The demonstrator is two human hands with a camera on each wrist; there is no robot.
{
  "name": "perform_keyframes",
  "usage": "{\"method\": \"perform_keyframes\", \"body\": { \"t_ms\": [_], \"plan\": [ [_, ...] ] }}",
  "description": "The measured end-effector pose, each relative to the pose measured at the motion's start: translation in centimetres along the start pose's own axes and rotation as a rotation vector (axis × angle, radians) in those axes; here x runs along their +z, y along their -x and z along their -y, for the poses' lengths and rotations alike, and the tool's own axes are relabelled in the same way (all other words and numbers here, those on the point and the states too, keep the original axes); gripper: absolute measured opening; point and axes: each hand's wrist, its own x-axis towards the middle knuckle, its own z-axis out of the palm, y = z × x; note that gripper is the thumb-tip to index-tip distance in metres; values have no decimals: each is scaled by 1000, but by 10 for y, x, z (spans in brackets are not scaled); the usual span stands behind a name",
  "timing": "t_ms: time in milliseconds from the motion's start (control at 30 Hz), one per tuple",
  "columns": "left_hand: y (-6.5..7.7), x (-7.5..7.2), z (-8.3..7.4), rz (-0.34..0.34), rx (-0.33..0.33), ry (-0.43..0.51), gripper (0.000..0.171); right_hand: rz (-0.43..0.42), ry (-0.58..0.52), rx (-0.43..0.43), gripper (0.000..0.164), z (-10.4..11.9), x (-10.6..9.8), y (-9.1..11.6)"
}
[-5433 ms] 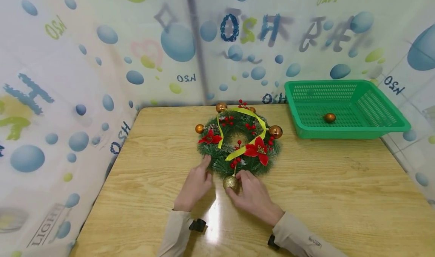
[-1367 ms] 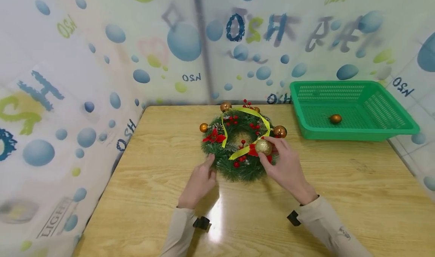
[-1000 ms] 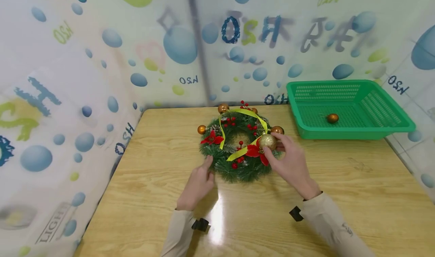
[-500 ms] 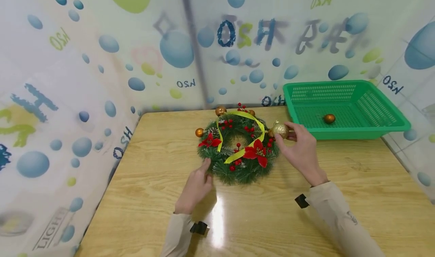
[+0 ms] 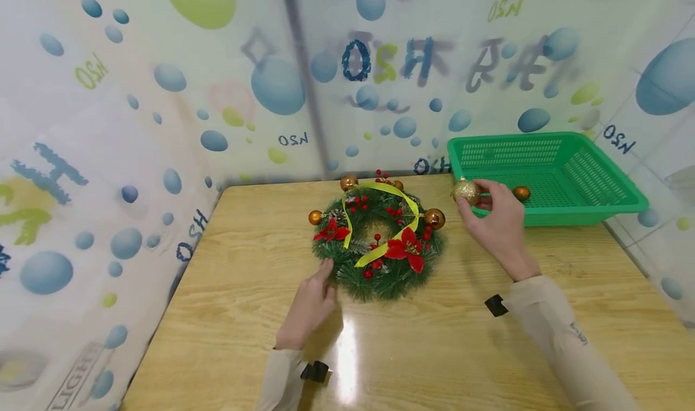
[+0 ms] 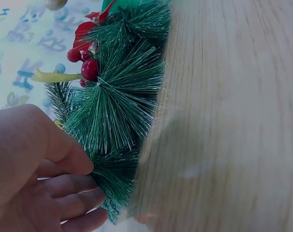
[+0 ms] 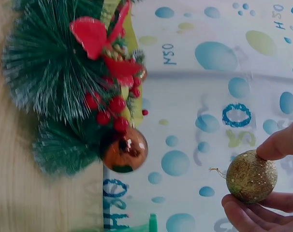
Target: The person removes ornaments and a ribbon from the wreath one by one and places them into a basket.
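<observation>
Presently, the right hand is pinching a round, glitter-coated gold bauble midair beside the bristly green wreath. The left hand, fingers relaxed against its edge, should be steadying it

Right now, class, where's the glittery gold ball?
In the head view, the glittery ball is in the right hand, right of the wreath, overlapping the left end of the green basket.

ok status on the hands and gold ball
Left hand touching edge of wreath. Right hand pinching gold ball, apart from wreath. Green basket behind right hand; nothing seen blocking either hand.
</observation>
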Motion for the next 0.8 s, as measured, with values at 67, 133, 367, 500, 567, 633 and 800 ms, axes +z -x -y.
{"method": "perform_keyframes", "body": {
  "t_ms": [67,133,367,500,567,633,800],
  "plan": [
    [0,0,1,-3,5,-1,63,1,10,5,40,-2,-3,-4],
    [0,-1,1,-2,-1,-3,64,2,18,16,40,-5,-7,-7],
    [-2,0,1,-5,8,-26,64,1,24,58,41,-17,-17,-16],
    [-2,0,-1,7,-12,-14,65,-3,31,71,42,-25,-21,-21],
    [-1,-1,-1,13,-24,-10,66,4,31,87,43,-29,-22,-24],
    [-1,-1,0,15,-28,-8,66,15,37,105,44,-33,-23,-26],
    [-2,0,1,4,-15,-20,64,30,59,136,45,-42,-26,-30]
  ]
}}
